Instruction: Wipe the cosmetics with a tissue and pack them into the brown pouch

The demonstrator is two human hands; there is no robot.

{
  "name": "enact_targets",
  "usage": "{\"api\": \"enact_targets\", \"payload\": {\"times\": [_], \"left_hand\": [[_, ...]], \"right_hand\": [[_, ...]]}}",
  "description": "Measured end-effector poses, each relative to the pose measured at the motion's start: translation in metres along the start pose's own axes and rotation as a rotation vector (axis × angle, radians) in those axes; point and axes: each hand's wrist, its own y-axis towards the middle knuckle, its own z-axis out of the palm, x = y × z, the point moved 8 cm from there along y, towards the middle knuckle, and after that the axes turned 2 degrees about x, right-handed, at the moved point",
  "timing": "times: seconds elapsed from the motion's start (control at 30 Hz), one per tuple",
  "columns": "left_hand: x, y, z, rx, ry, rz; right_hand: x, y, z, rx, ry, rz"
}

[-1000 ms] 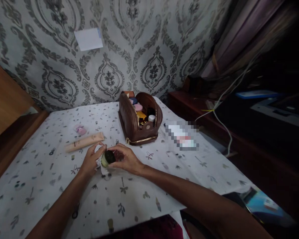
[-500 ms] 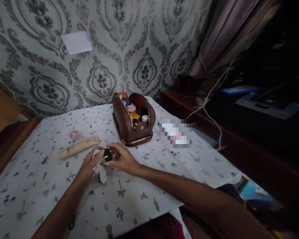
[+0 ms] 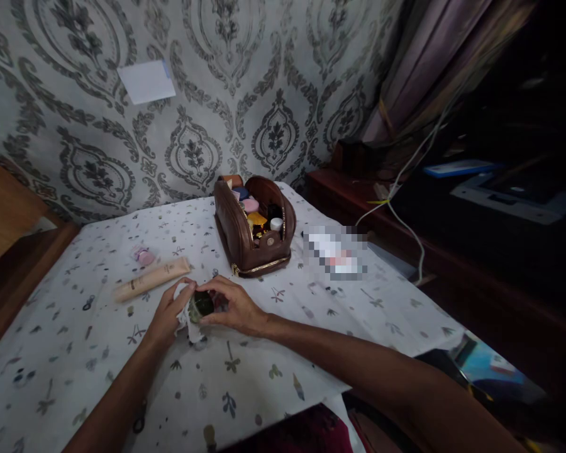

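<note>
Over the patterned tablecloth, my left hand (image 3: 166,314) is closed on a crumpled white tissue (image 3: 185,318), which lies against a small dark green jar (image 3: 204,303). The fingers of my right hand (image 3: 236,306) are curled round the jar's right side. Just beyond the hands stands an unzipped brown bag (image 3: 236,236) filled with small cosmetic items. A beige tube (image 3: 151,280) lies to the left of the bag, with a small pink item (image 3: 145,257) behind it.
The white tablecloth (image 3: 170,390) has small plant prints. A blurred-out item (image 3: 337,253) lies right of the bag. White cables (image 3: 405,229) run down over a dark red surface at the right. Patterned wallpaper rises behind, with a white card (image 3: 147,82) on it.
The dark green jar has turned, so that more of its round face shows between my hands. My right hand's fingers have shifted around it. The view has moved slightly.
</note>
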Motion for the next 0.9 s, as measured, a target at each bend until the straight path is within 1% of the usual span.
{"api": "enact_targets", "payload": {"times": [0.07,0.2,0.23,0.3,0.37,0.4,0.43,0.5,0.6,0.8,0.9], "left_hand": [[0.002,0.001,0.001,0.02,-0.008,-0.048],[0.012,0.0,0.011,0.182,-0.036,-0.189],[0.013,0.0,0.012,0.194,-0.054,-0.2],[0.012,0.0,0.009,0.144,-0.072,-0.176],[0.009,-0.001,0.004,0.055,-0.063,-0.117],[0.006,-0.002,0.004,0.031,-0.054,-0.087],[0.004,-0.003,0.004,0.026,-0.046,-0.06],[-0.002,-0.005,0.008,0.058,-0.027,-0.01],[-0.006,-0.007,0.012,0.094,-0.009,0.035],[-0.004,-0.001,0.003,0.013,-0.03,0.08],[-0.004,0.0,-0.001,-0.019,-0.052,0.076]], "right_hand": [[0.004,-0.001,0.001,0.003,-0.004,-0.037],[0.014,-0.005,0.001,-0.027,-0.08,-0.126],[0.016,-0.006,0.001,-0.035,-0.1,-0.15],[0.018,-0.006,0.0,-0.04,-0.127,-0.174],[0.017,-0.005,-0.001,-0.038,-0.133,-0.148],[0.015,-0.005,-0.002,-0.044,-0.135,-0.118],[0.013,-0.004,-0.003,-0.053,-0.139,-0.085],[0.01,-0.002,-0.006,-0.073,-0.148,-0.026],[0.009,-0.001,-0.006,-0.073,-0.134,0.022],[0.009,-0.002,-0.004,-0.027,-0.069,0.036],[0.008,-0.004,-0.003,-0.009,-0.034,0.011]]}}
